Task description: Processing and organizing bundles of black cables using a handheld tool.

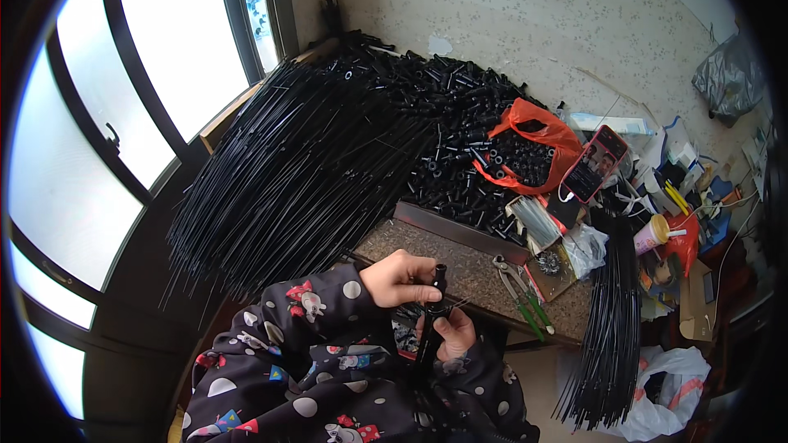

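Observation:
My left hand (402,279) reaches in from the left, thumb and fingers closed on the upper part of a black tube-shaped piece (441,272). Just below it, my right hand (451,335) is closed around the same dark piece, which stands nearly upright in front of my body. Some thin strands stick out beside the fingers. How far down the piece runs is hard to make out against my dark patterned clothing. Beyond my hands is the speckled tabletop (410,242), with pliers with green handles (524,299) lying to the right.
A large bundle of thin black rods (295,172) covers the left. Behind lie heaped small black tubular parts (460,107), held back by a dark strip (460,232). A red bag (566,148), a phone (597,162), a cup (651,234) and more rods (607,336) are on the right.

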`<control>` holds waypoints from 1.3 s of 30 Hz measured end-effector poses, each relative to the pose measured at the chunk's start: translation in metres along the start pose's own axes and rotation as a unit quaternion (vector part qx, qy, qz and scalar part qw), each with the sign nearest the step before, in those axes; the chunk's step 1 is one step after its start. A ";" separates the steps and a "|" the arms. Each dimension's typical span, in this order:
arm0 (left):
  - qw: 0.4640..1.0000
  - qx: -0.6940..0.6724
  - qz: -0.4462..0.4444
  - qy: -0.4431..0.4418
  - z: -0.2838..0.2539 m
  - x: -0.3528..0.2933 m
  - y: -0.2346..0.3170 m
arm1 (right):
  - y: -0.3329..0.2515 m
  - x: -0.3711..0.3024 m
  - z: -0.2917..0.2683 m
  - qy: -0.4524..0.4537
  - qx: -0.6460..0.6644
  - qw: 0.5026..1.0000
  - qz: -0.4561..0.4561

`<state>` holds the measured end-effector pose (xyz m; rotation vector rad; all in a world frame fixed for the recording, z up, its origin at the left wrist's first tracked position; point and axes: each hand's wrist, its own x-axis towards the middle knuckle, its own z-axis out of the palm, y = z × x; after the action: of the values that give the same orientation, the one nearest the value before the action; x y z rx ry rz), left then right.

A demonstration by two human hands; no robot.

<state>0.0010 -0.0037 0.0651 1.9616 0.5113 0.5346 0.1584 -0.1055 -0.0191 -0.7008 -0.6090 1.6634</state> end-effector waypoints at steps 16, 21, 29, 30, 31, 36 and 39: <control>0.978 -0.111 0.111 0.137 0.033 -0.013 -0.010 | 0.006 0.007 -0.019 -0.036 -0.030 0.995 -0.090; 0.977 -0.132 0.121 0.120 0.037 -0.013 -0.024 | 0.001 0.006 -0.006 -0.078 0.029 0.994 -0.067; 0.954 -0.225 0.152 0.124 0.043 -0.009 -0.036 | 0.006 0.001 -0.011 -0.048 0.041 0.995 -0.073; 0.954 -0.226 0.152 0.123 0.046 -0.009 -0.035 | 0.006 0.000 -0.013 -0.047 0.039 0.996 -0.071; 0.944 -0.269 0.140 0.130 0.047 -0.009 -0.030 | 0.007 0.000 -0.016 -0.045 0.040 0.996 -0.073; 0.932 -0.262 0.152 0.202 0.057 -0.009 -0.023 | 0.005 0.002 -0.016 -0.076 -0.029 0.992 -0.094; 0.934 -0.250 0.166 0.196 0.055 -0.012 -0.025 | 0.002 0.000 -0.013 -0.075 -0.009 0.993 -0.091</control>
<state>0.0200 -0.0396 0.0188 1.4519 0.2453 1.1644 0.1665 -0.1055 -0.0293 -0.5197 -0.7739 1.5516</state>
